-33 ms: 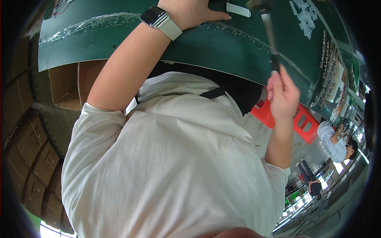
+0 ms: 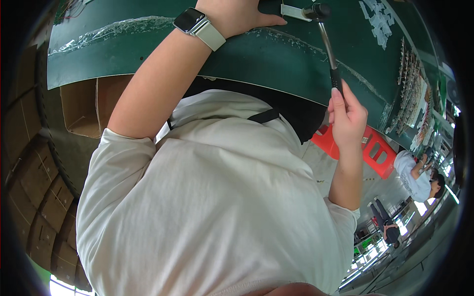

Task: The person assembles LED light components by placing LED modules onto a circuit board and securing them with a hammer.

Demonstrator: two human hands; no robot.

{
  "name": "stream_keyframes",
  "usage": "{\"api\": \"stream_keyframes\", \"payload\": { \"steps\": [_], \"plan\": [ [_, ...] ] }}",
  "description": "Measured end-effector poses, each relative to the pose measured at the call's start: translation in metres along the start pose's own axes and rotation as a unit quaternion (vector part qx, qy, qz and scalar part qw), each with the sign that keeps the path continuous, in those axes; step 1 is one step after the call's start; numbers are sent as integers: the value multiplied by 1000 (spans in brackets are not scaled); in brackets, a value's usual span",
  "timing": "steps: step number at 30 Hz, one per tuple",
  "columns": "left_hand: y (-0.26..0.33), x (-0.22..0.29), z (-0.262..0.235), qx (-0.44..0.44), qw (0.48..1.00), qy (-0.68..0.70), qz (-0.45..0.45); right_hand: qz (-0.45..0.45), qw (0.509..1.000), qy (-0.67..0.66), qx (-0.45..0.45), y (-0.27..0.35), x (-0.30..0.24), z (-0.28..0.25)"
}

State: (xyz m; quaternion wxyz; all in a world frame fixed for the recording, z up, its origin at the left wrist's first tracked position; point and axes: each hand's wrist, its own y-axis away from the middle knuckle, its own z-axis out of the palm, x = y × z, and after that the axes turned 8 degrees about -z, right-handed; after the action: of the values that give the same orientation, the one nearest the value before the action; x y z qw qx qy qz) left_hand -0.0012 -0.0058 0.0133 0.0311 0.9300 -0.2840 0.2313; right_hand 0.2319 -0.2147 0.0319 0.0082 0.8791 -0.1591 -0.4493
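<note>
A small rubber mallet with a black head, bright metal shaft and black grip is held by my right hand, closed round the handle. Its head overlaps the right end of a narrow white piece on the green table; I cannot tell whether they touch. At the top edge, my left hand lies at the table with its thumb stretched to the right. Its other fingers are beyond the picture. A black block-like thing, partly cut off, sits between that thumb and the white piece.
Clear tape strips run across the green table. Scraps of translucent film lie far right, near rows of small metallic parts. A red stool and an open cardboard box stand below the table edge. Two people are at right.
The mallet and my right hand have moved slightly left, and the head has come down over the white piece's right end. My left hand has hardly moved.
</note>
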Motion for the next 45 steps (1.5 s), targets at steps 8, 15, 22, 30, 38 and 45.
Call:
{"api": "stream_keyframes", "payload": {
  "steps": [8,15,22,30,38,45],
  "plan": [
    [0,0,1,8,1000,-2,4,-97,979,-136,113,1,8,-20],
    [3,-13,6,65,998,6,24,-61,945,243,209,-18,43,-53],
    [17,-16,-40,128,991,3,49,-46,906,379,180,-46,56,-71],
    [18,-26,-36,77,969,84,-221,-199,858,452,138,-73,68,-86],
    [19,-50,-26,96,974,115,-171,-294,867,366,165,-132,29,-52],
    [8,-42,-11,107,970,49,-212,-337,903,243,111,-257,-33,18]
  ]
}}
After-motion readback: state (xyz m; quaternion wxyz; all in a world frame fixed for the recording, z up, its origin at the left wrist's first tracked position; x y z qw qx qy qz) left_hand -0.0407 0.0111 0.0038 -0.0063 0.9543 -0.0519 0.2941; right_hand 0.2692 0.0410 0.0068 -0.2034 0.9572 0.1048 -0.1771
